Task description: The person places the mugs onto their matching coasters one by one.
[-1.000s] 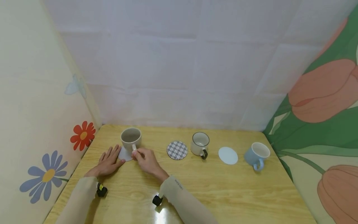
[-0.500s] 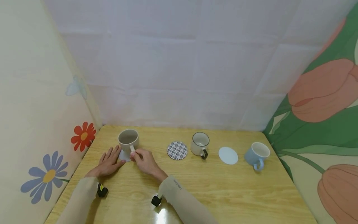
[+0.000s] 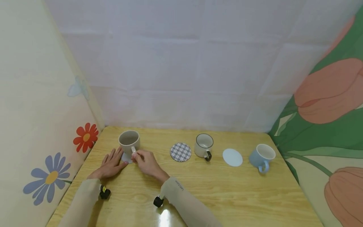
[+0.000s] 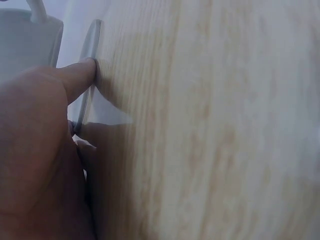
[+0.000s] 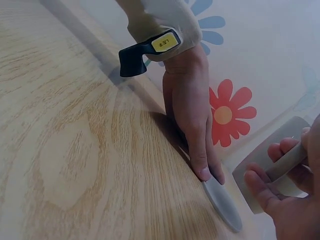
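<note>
My right hand (image 3: pixel 148 162) pinches the handle of a greyish-white mug (image 3: pixel 126 147) at the table's far left. Under the mug lies a pale round coaster (image 3: pixel 126 159), partly hidden by it. In the left wrist view, a gap shows between the mug (image 4: pixel 27 45) and the coaster (image 4: pixel 91 42). My left hand (image 3: pixel 110 165) rests on the table with its fingers extended. Its thumb touches the coaster's near edge, as the right wrist view also shows with the left hand (image 5: pixel 192 117) beside the coaster (image 5: pixel 224 206).
A plaid round coaster (image 3: pixel 180 152) lies mid-table, beside a white mug with a dark rim and handle (image 3: pixel 202 151). Further right are a plain white coaster (image 3: pixel 232 157) and a light blue mug (image 3: pixel 256 159). Cloth walls (image 3: pixel 181 78) bound the wooden table (image 3: pixel 227 198).
My right hand has carried the greyish-white mug a little to the left, further over the coaster. The left hand stays in place, and the other mugs and coasters have not moved.
</note>
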Tool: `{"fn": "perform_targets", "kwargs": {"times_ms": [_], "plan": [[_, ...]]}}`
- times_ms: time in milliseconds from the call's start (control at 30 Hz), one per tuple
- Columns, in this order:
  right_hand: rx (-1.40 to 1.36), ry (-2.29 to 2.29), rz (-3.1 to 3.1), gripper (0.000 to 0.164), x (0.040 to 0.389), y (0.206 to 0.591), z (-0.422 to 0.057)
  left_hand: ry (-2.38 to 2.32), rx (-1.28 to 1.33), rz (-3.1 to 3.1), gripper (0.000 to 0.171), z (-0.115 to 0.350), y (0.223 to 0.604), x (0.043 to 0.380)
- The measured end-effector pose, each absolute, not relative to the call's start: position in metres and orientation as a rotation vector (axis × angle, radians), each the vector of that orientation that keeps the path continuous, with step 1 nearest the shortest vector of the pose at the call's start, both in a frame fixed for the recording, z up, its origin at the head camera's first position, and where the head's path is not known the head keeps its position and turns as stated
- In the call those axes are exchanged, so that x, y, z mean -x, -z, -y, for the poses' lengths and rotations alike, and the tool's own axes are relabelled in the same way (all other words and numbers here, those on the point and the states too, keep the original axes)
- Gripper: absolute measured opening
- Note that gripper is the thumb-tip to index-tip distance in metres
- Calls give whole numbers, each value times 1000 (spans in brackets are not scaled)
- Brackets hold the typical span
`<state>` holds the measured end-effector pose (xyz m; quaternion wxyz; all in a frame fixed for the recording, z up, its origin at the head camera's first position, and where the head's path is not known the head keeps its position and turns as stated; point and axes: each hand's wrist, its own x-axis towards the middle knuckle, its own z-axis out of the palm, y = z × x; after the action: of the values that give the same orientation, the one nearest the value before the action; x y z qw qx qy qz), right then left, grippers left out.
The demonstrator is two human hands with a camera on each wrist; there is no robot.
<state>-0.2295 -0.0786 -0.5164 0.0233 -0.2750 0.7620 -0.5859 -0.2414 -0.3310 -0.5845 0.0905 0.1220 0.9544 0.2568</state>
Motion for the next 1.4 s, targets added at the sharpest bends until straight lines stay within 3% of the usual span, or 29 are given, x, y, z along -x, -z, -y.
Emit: {"fn": "perform_targets", "kwargs": {"times_ms": [1400], "plan": [[903,1834,-2324,25,234,535,88,-798,-377,-2871,86,329,585,240]]}}
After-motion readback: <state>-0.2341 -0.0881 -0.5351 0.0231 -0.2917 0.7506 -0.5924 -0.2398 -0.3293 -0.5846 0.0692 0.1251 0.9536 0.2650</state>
